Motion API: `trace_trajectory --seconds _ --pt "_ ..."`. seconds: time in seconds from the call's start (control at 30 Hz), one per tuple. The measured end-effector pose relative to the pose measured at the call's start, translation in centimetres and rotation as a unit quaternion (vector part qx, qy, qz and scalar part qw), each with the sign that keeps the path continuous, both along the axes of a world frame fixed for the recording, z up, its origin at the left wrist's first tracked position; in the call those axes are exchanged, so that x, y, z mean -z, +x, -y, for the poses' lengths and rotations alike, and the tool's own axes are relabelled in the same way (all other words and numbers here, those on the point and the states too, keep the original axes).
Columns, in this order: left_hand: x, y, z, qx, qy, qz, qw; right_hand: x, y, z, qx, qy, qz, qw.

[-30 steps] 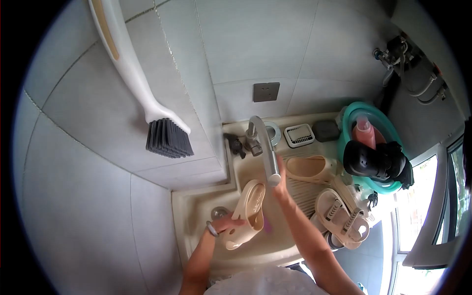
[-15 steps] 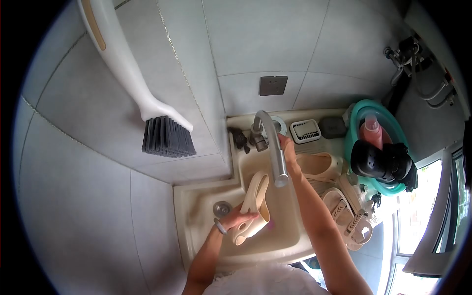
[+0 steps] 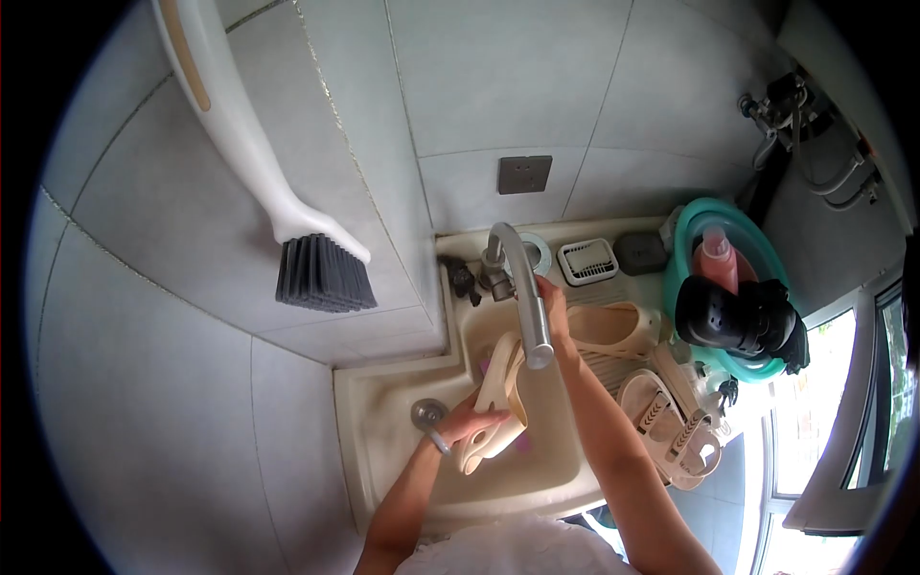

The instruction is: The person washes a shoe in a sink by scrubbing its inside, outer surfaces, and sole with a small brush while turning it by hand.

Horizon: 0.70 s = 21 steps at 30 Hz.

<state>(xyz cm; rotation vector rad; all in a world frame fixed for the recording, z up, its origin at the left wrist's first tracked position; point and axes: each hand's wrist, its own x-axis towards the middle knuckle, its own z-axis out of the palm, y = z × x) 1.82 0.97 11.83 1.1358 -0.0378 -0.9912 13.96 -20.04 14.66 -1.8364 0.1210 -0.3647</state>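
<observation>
My left hand (image 3: 470, 422) grips a beige slipper (image 3: 500, 407) by its strap end, tilted on its side above the cream sink (image 3: 565, 460). The thumb lies across the slipper. My right hand (image 3: 554, 311) is at the grey metal faucet (image 3: 529, 297), its fingers curled in behind the spout and partly hidden by it. No stream of water can be made out below the spout. Another beige slipper (image 3: 613, 329) lies on the ribbed drainboard, just right of my right hand. Pinkish patches show on the basin near the held slipper.
A white-handled brush (image 3: 326, 273) hangs large at the left. Beige sandals (image 3: 661, 422) lie at the right edge. A teal basin (image 3: 690, 225) holds a pink bottle (image 3: 716, 261) and a black object (image 3: 719, 311). A white soap dish (image 3: 587, 262) stands behind the faucet.
The view has shifted slightly. My left hand and the slipper have risen a little toward the spout. My right hand stays at the faucet.
</observation>
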Motion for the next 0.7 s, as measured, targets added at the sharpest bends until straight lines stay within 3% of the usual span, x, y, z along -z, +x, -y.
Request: trace_trajectory --seconds 0.03,0.07,0.13,0.17,0.2,0.23,0.27,0.37,0.4,0.47,0.5,0.53,0.57,0.6,0.67,0.7 --pt "0.7 0.3 0.3 -0.001 0.0 0.002 1.0 0.3 -1.0 0.1 -0.028 -0.014 -0.035 0.999" --pt "1.9 0.7 0.8 -0.014 0.019 0.031 0.999 2.2 -2.1 -0.6 -0.035 0.241 -0.061 0.968" --pt "2.3 1.2 1.9 -0.027 0.037 0.064 0.997 5.0 -5.7 -3.6 -0.003 0.202 -0.077 0.976" --pt "1.9 1.2 2.6 -0.021 0.236 0.125 0.964 6.3 -7.2 -5.1 0.011 0.173 -0.091 0.981" --pt "1.7 1.1 3.5 -0.013 0.424 0.179 0.888 7.6 -7.8 -6.0 0.024 0.145 -0.104 0.984" --pt "1.8 0.3 4.3 -0.038 0.484 0.275 0.83 8.7 -8.2 -6.4 0.031 0.135 -0.12 0.983" --pt "1.9 0.1 4.8 -0.037 0.484 0.275 0.83 9.6 -8.1 -6.1 0.039 0.135 -0.137 0.981" --pt "0.5 0.3 5.4 -0.032 0.576 0.393 0.717 10.4 -7.3 -4.4 0.05 0.187 -0.185 0.963" --pt "0.2 0.4 5.0 -0.035 0.574 0.397 0.716 10.0 -7.2 -3.7 0.048 0.239 -0.198 0.95" --pt "-1.3 -0.2 2.9 0.057 0.496 0.514 0.698 9.3 -7.6 -2.6 0.05 0.39 -0.215 0.894" --pt "-4.2 -0.1 2.0 0.109 0.462 0.471 0.744 9.1 -7.9 -2.2 0.05 0.487 -0.215 0.845" --pt "-4.4 -0.2 0.8 0.107 0.461 0.472 0.744 9.8 -8.3 -1.6 0.049 0.485 -0.215 0.846" --pt "-4.4 -0.2 -0.5 0.094 0.343 0.533 0.768 10.6 -8.8 -1.1 -0.054 0.551 -0.216 0.804" --pt "-5.1 -0.3 -1.3 0.088 0.297 0.549 0.776 11.2 -9.2 -0.8 -0.154 0.608 -0.214 0.749" --pt "-6.4 -0.4 -2.8 0.083 0.201 0.576 0.788 10.9 -10.3 -1.2 -0.171 0.588 -0.225 0.758" --pt "-6.7 -0.1 -3.1 0.081 0.171 0.545 0.817 11.1 -10.4 -1.6 -0.131 0.565 -0.289 0.762"
